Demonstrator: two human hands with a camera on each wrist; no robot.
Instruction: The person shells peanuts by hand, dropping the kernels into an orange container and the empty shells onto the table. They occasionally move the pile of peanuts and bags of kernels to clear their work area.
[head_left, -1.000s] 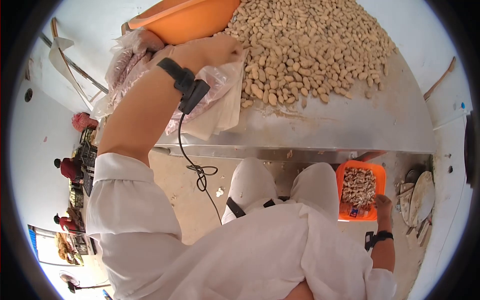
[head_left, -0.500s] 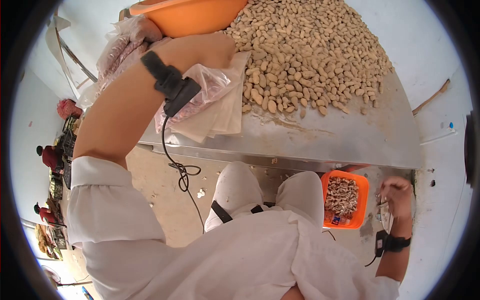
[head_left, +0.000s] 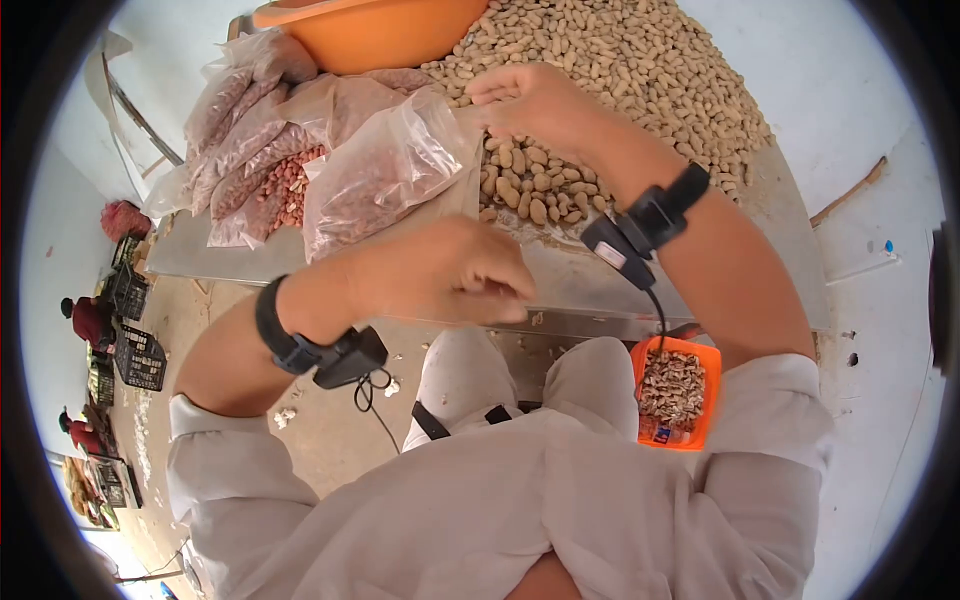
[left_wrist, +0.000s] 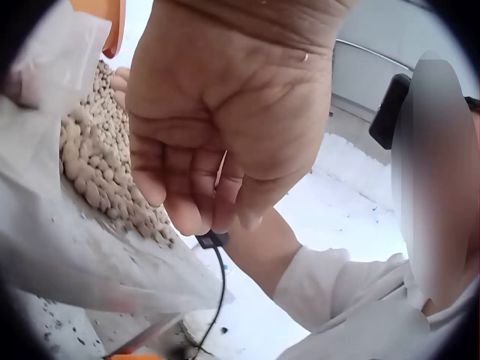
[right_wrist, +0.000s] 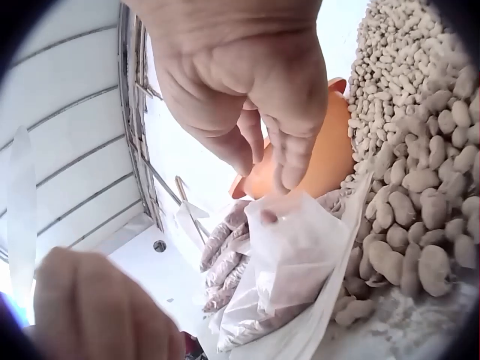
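Note:
My right hand (head_left: pixel 540 105) hangs over the near edge of the unshelled peanut heap (head_left: pixel 610 60). In the right wrist view its fingers (right_wrist: pixel 296 154) are spread loosely downward above a clear plastic bag (right_wrist: pixel 292 247), with nothing between them. My left hand (head_left: pixel 450 270) is in front of the table edge, nearer my body. Its fingers (left_wrist: pixel 184 187) curl loosely toward the palm in the left wrist view, with no object showing in them. The clear bag (head_left: pixel 385 165) lies on the table, shelled pink peanuts inside it.
More filled bags (head_left: pixel 245 130) are stacked at the left, beside loose pink kernels (head_left: pixel 290 190). Behind them stands a large orange basin (head_left: pixel 370 35). An orange basket (head_left: pixel 708 390) of shells sits on the floor right of my knees. Two people work among black crates (head_left: pixel 138 357) far left.
My right hand has left the side of the orange basket and come up over the table beside the bag. My left hand has drawn back from the bag toward my body.

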